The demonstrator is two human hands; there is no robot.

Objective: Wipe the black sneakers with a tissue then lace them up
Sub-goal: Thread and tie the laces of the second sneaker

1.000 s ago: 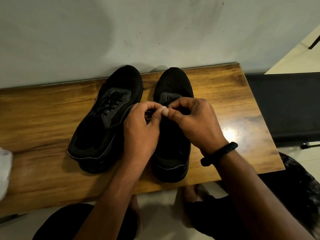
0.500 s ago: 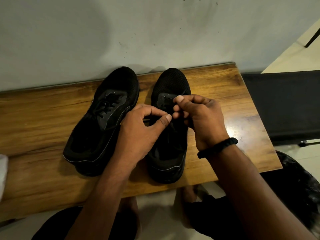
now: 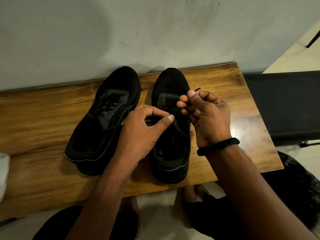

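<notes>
My right hand [image 3: 209, 116] pinches the lace [image 3: 197, 89] tip between thumb and forefinger, above the right sneaker [image 3: 171, 80] near the table's [image 3: 43, 110] right edge. My left hand [image 3: 142, 134] pinches the same lace lower down. The left sneaker [image 3: 110, 118] lies alongside.

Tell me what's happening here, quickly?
A person is lacing one black sneaker on a wooden table. Their right hand pinches the lace near its tip, raised over the shoe's toe end, while the left hand appears to pinch the lace lower down, over the eyelets. The other sneaker beside it already looks laced. A white tissue lies at the table's left edge.
</notes>
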